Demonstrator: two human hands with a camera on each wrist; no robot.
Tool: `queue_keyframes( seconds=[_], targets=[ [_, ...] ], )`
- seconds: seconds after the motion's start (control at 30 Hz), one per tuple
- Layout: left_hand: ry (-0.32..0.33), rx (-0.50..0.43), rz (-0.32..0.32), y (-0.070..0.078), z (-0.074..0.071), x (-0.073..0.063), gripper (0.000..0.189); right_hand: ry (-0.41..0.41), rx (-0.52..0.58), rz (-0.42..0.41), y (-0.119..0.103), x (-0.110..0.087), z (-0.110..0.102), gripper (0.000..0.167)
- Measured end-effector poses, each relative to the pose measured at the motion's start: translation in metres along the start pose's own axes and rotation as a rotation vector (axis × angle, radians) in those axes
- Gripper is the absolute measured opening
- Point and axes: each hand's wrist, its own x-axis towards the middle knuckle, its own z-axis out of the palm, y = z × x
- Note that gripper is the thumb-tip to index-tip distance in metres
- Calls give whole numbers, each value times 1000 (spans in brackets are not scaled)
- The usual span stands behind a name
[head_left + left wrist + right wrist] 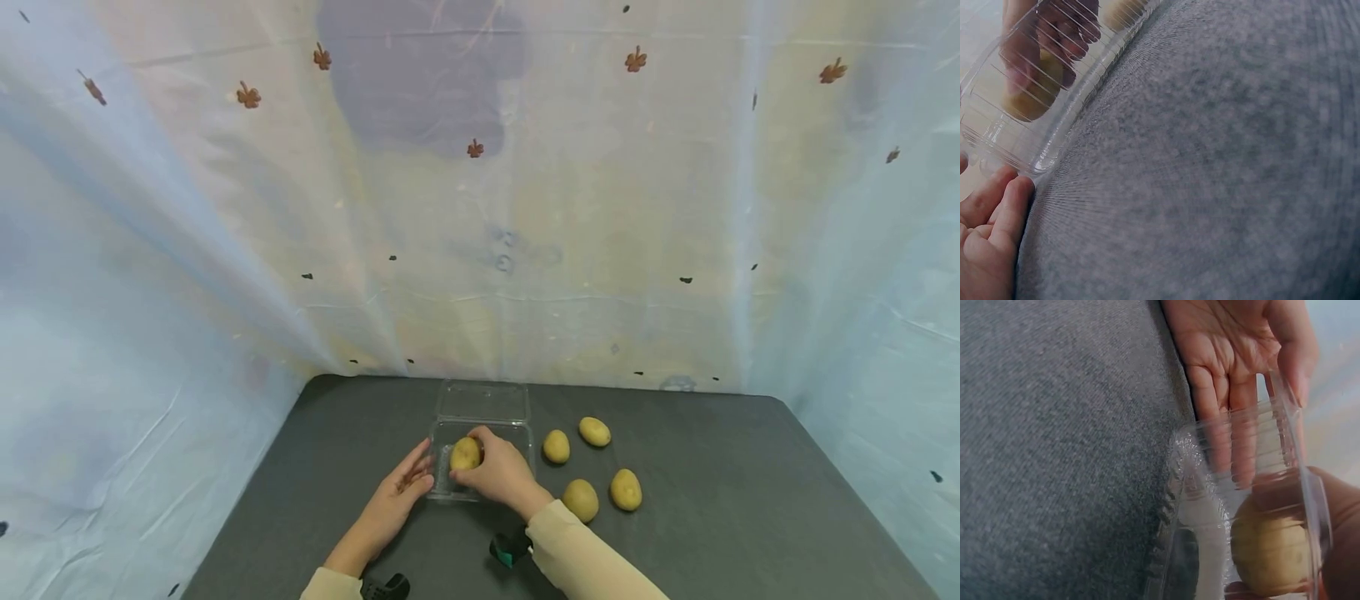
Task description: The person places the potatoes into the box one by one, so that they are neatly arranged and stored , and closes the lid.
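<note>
A clear plastic clamshell box [453, 497] lies with its lid [482, 402] folded back, away from me. My right hand [501, 473] reaches into it, holding a potato [465, 455] between thumb and fingers. Through the box's clear ribbed wall, both wrist views show this potato [1269, 547] low inside. At the box's left side is my left hand [393, 500]. Its fairly straight fingers lie along the outer wall in the right wrist view, with the thumb [1300, 387] by the rim.
Right of the box sit several loose potatoes: one [557, 447] close beside it, another [595, 431] farther back, and two nearer me, one [581, 501] beside my right sleeve [581, 546] and one [626, 490] farther right. Plastic sheeting [555, 208] hangs behind the dark grey table [720, 500].
</note>
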Motion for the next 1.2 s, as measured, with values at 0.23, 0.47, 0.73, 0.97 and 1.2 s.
queue_keyframes(
  seconds=[0.23, 0.47, 0.73, 0.97, 1.2],
  targets=[
    [3, -2, -9, 0, 0, 0, 58, -29, -33, 23, 1, 1, 2, 63],
    [-9, -8, -7, -5, 1, 0, 57, -36, -141, 31, -4, -3, 0, 60],
    [-6, -15, 0, -2, 0, 1, 58, -18, -226, 20, -7, -6, -5, 58],
    [-12, -12, 4, -2, -1, 1, 58, 25, -195, 44, -6, 0, 2, 58],
    [-38, -25, -1, -3, -1, 1, 58, 38, -125, 45, -7, 8, 12, 58]
  ],
)
